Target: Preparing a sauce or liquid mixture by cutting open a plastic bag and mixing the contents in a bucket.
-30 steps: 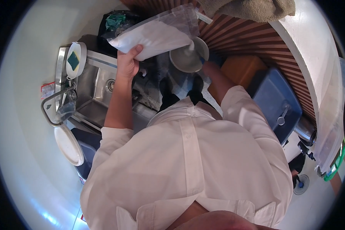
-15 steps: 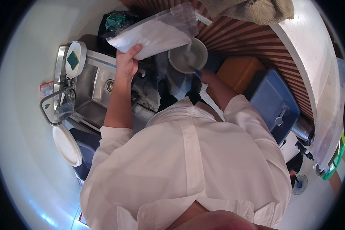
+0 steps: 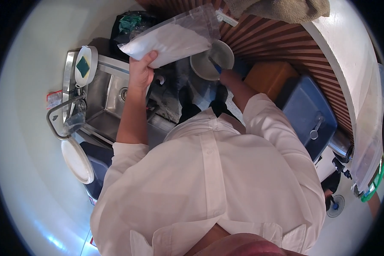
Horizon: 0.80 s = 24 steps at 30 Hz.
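Observation:
My left hand [image 3: 141,70] grips the lower edge of a clear plastic bag [image 3: 171,42] of white powder. The bag lies slanted in the air, its loose mouth reaching over the rim of a pale round bucket [image 3: 228,55]. My right hand [image 3: 230,78] is closed on the blue handle of a tool [image 3: 217,67], whose dark shaft points down into the bucket. What the tool's lower end looks like I cannot tell. The bucket's contents look pale and blurred. It stands low, just beyond my dark shoes.
On the left is a steel sink [image 3: 111,91] with a faucet [image 3: 51,121] and a white dish [image 3: 82,81] holding a sponge [image 3: 82,67]. At right stand an orange box [image 3: 266,79] and a blue bin [image 3: 307,106]. A black garbage bag [image 3: 119,36] sits behind the sink.
My right hand has drawn in slightly, and the tool's handle and shaft now stand out more against the bucket. The left hand and powder bag stay nearly still.

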{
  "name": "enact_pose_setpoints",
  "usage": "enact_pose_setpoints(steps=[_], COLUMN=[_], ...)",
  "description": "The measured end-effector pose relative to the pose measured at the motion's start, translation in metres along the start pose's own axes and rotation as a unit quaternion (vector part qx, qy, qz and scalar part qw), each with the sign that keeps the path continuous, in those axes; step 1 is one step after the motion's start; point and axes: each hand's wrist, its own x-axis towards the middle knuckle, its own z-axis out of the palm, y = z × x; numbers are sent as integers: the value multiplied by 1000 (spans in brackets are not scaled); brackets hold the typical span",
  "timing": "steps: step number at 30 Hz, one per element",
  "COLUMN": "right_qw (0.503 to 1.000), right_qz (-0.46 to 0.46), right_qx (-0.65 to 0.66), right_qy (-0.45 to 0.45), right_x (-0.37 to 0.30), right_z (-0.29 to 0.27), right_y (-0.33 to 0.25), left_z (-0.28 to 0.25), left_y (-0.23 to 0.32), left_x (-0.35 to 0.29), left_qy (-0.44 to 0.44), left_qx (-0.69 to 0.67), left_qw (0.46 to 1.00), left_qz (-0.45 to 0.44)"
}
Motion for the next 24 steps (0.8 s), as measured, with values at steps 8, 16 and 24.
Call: enact_pose_setpoints(steps=[8,16,24], right_qw=[999,998,998], right_qz=[-32,-13,27], right_qx=[1,-60,27], right_qy=[-23,10,56], right_x=[-25,10,13], right_z=[5,26,13], right_y=[-9,55,30], left_z=[-6,0,6], left_y=[3,1,4], left_x=[-5,5,4], left_qy=[17,-21,-19], left_qx=[5,55,20], left_qw=[1000,998,1000], left_qz=[19,4,6])
